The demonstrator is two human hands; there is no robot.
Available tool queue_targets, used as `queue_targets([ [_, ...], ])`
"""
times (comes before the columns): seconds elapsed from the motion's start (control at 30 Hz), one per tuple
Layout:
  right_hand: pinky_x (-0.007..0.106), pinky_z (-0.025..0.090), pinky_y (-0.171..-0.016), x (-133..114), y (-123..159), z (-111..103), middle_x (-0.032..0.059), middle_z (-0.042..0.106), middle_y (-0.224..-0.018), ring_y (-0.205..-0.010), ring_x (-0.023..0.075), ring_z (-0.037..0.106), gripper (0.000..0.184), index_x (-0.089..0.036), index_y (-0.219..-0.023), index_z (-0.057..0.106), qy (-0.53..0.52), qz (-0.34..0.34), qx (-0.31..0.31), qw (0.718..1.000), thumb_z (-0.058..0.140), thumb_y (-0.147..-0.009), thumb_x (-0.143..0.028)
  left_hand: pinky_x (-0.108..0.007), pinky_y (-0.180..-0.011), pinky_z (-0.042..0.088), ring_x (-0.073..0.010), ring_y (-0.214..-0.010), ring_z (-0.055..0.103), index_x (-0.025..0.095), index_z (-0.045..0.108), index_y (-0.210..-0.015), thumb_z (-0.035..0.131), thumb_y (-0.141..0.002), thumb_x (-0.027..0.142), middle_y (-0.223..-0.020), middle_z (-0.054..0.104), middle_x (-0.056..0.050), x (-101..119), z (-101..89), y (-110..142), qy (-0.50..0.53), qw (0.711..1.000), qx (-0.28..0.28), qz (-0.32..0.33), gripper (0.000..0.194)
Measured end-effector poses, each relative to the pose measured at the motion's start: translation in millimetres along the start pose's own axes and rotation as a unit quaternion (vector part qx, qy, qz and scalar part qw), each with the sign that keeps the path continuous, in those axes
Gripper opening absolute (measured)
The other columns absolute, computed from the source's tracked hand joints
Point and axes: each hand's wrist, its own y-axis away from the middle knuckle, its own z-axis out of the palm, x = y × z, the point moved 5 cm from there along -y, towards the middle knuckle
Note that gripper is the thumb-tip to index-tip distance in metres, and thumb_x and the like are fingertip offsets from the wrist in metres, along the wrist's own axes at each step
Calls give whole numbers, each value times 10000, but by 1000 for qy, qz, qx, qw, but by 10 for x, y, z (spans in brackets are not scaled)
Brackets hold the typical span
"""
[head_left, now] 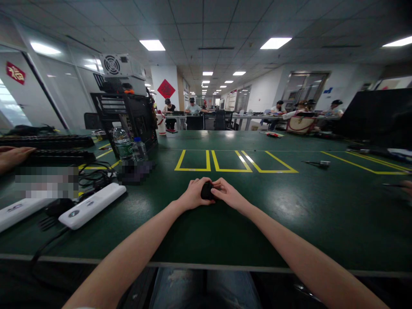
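Both of my hands meet at the middle of the dark green table [289, 206], just in front of the yellow marked boxes [230, 161]. My left hand [193, 194] and my right hand [227, 193] are closed around a small black object [206, 191] held between them. I cannot make out what the object is. Both forearms stretch forward from the table's near edge.
White power strips [92, 206] and black cables lie at the left. Two water bottles [124, 146] stand by an open computer case [131, 116]. Another person's hand [13, 156] rests near keyboards [45, 141]. A screwdriver [318, 163] lies at the right. Several people sit far back.
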Motion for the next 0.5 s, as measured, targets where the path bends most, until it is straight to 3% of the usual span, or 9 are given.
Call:
queue_targets([
  [0.27,408,436,-816,116,-22,-9,44,524,-987,-926,190,526,307,-212,-976,450,-29,53,9,998,539,-722,-361,-355,-816,317,-217,-895,475,232,379,-1067,664,-568,410,-985,501,-27,13,-21,6,8,1000,-2,9,601],
  [0.5,381,414,-852,1,3,0,18,501,-986,-977,177,504,315,-204,-931,441,-11,-12,-15,1000,611,-670,-255,-353,-805,323,-215,-880,479,224,377,-1066,669,-566,398,-983,506,-27,17,-18,5,9,1000,6,9,605],
])
